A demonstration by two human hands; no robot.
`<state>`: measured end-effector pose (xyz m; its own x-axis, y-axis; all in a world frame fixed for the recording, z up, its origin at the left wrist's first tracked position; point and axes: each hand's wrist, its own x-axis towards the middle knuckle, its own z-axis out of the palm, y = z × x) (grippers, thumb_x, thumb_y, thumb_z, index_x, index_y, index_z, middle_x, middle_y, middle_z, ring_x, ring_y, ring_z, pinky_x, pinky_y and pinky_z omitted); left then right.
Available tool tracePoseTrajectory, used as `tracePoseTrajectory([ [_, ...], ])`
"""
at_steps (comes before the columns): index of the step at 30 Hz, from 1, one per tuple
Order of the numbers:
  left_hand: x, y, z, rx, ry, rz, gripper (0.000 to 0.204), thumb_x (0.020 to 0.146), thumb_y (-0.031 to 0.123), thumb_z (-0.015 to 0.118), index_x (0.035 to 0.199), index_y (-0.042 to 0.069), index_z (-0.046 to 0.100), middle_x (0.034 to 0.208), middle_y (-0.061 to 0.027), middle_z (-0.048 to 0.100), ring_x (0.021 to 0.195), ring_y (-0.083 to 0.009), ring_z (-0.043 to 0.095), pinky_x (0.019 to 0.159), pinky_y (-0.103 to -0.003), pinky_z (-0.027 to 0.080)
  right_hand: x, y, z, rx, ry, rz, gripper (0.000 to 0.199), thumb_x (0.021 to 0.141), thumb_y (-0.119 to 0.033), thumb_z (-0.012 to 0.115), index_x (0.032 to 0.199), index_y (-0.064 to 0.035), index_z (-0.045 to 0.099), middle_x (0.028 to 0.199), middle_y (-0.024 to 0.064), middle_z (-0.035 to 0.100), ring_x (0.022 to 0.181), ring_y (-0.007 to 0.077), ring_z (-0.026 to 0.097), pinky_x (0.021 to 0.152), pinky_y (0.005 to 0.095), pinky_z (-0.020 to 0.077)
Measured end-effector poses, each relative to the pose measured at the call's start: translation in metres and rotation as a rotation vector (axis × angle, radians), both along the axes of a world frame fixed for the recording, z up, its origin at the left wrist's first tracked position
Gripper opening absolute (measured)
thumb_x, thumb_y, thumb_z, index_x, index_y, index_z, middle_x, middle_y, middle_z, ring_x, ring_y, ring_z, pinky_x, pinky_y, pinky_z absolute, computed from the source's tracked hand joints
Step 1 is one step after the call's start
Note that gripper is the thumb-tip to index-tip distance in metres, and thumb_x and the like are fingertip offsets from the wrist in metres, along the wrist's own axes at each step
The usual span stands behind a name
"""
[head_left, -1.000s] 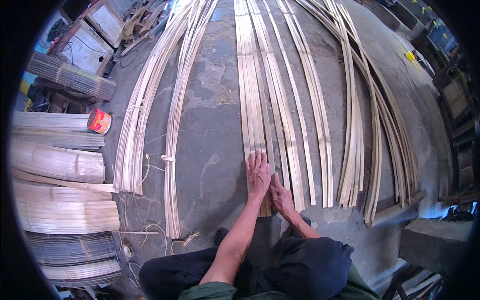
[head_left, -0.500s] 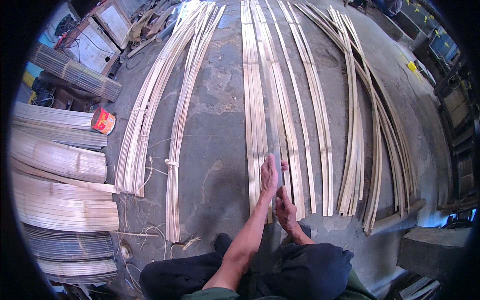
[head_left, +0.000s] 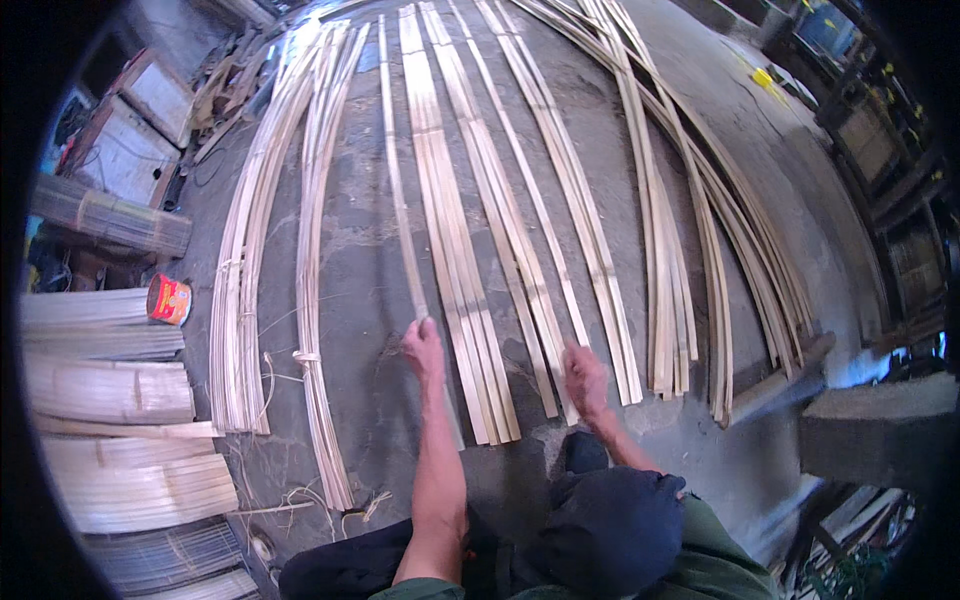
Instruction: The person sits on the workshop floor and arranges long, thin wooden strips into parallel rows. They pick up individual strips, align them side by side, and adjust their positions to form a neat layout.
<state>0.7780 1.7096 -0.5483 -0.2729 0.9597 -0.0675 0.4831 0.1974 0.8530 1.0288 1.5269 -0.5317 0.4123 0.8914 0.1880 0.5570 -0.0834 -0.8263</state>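
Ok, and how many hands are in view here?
2. The left hand grips a narrow strip, just left of the middle row; the right hand, blurred, is by the near ends of strips further right. Neither is hidden.

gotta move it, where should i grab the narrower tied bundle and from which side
Probably grip the narrower bundle at its tie, coming from the right: the strips are drawn together there, the near end spreads slightly, and the wider bundle lies along its left.
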Motion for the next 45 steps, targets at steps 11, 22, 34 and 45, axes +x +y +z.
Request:
tracePoseTrajectory([
  [11, -0.013, -0.026, -0.005, -0.01, 0.528, 0.091, 0.04, 0.086, 0.023, 0.064, 0.12, 0.005, 0.057, 0.113, -0.0171, 0.054, 0.106, -0.0347, 0.055, 0.089, -0.045, 0.045, 0.078, -0.015, 0.008, -0.326, -0.419, -0.118, 0.041, 0.084, -0.018, 0.067, 0.123, -0.0111, 0.058, 0.102, 0.0141, 0.053, 0.096, 0.0325, 0.053, 0.082, 0.0443, 0.0449],
  [22, 0.121, -0.071, 0.015, 0.295, 0.355, -0.393, 0.051, 0.082, 0.018, 0.065, 0.129, 0.005, 0.051, 0.134, -0.0178, 0.047, 0.125, -0.0358, 0.045, 0.106, -0.047, 0.033, 0.064, -0.014, 0.019, -0.164, -0.223, -0.106, 0.039, 0.077, -0.007, 0.065, 0.115, -0.0054, 0.058, 0.105, 0.02, 0.056, 0.099, 0.0379, 0.054, 0.085, 0.0463, 0.0443],
  [34, 0.15, -0.113, -0.008, 0.205, 0.671, -0.881, 0.068, 0.094, 0.038, 0.049, 0.15, 0.005, 0.028, 0.159, -0.0146, 0.016, 0.147, -0.0335, 0.012, 0.116, -0.058, 0.01, 0.023, -0.018, 0.071, 0.106, -0.17, -0.202, 0.054, 0.085, -0.005, 0.067, 0.136, -0.0002, 0.05, 0.076, 0.0027, 0.055, 0.058, 0.0087, 0.043, 0.053, 0.0249, 0.0398],
  [45, 0.157, -0.11, 0.0, 0.223, 0.649, -0.897, 0.064, 0.094, 0.029, 0.048, 0.148, 0.0, 0.028, 0.158, -0.016, 0.017, 0.146, -0.036, 0.014, 0.116, -0.058, 0.011, 0.031, 0.011, 0.001, -0.209, 0.237, -0.031, 0.044, 0.096, -0.017, 0.052, 0.136, -0.0008, 0.047, 0.081, 0.0237, 0.066, 0.072, 0.0313, 0.068, 0.064, 0.0442, 0.0506],
])
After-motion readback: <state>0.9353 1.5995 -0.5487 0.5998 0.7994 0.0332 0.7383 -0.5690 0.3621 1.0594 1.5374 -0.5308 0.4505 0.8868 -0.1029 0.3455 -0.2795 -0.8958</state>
